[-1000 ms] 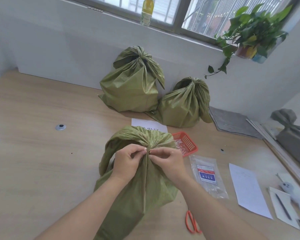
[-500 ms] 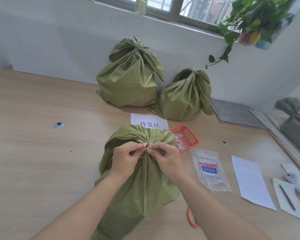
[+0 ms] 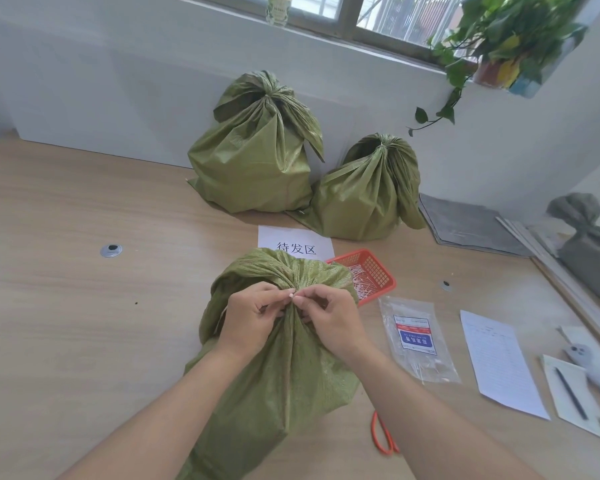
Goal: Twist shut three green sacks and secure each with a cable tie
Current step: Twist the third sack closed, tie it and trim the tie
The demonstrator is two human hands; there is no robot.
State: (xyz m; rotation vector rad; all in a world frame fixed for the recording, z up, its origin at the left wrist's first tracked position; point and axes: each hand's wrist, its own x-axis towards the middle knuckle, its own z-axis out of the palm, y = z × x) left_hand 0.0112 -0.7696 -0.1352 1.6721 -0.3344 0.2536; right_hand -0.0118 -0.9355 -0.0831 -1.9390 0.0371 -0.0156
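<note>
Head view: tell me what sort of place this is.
Probably a small packing or dispatch desk under a window: two closed green sacks stand against the wall, a paper sign reads 待发区, and a red basket holds cable ties.

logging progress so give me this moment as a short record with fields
cinched sacks: tall sack and short sack, side by side
in work: near sack, neck gathered
left hand: pinches cable tie at the neck
right hand: pinches the same tie
spare ties: in red basket beside near sack
</note>
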